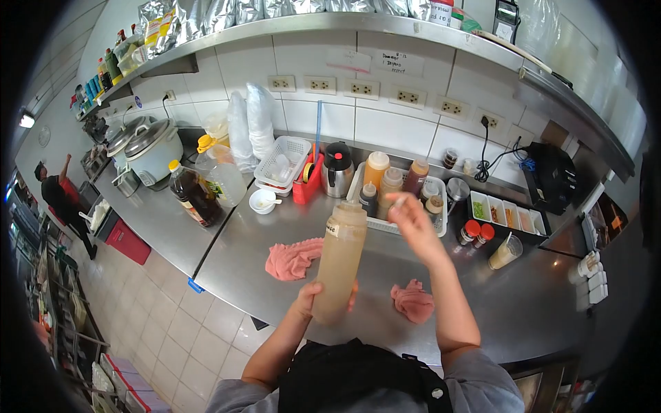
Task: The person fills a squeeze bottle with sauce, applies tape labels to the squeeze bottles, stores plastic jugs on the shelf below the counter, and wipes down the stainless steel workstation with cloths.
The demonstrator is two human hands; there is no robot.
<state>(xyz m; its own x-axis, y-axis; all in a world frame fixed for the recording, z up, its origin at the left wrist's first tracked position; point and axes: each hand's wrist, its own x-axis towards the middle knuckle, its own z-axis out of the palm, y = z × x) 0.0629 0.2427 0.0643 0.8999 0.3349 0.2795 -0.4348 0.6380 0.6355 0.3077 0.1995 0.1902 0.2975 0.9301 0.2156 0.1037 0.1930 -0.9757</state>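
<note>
A large squeeze bottle (340, 265) of cloudy tan liquid stands nearly upright in my left hand (308, 300), whose fingers wrap round its lower part. Dark lettering shows near its top. My right hand (415, 227) is raised to the right of the bottle, apart from it, in front of a white basket (392, 226) of sauce bottles. Its fingers are bent and slightly blurred, and whatever they may pinch is too small to make out. One pink cloth (292, 260) lies left of the bottle, another pink cloth (413, 301) below my right forearm.
Behind are a steel thermos (338, 172), a red holder (307, 180) and a small white bowl (262, 202). Dark and clear bottles stand left, near rice cookers (155, 155). Red-capped shakers (470, 232), a cup (506, 252) and a topping tray (508, 215) are right. A person (65, 199) stands far left.
</note>
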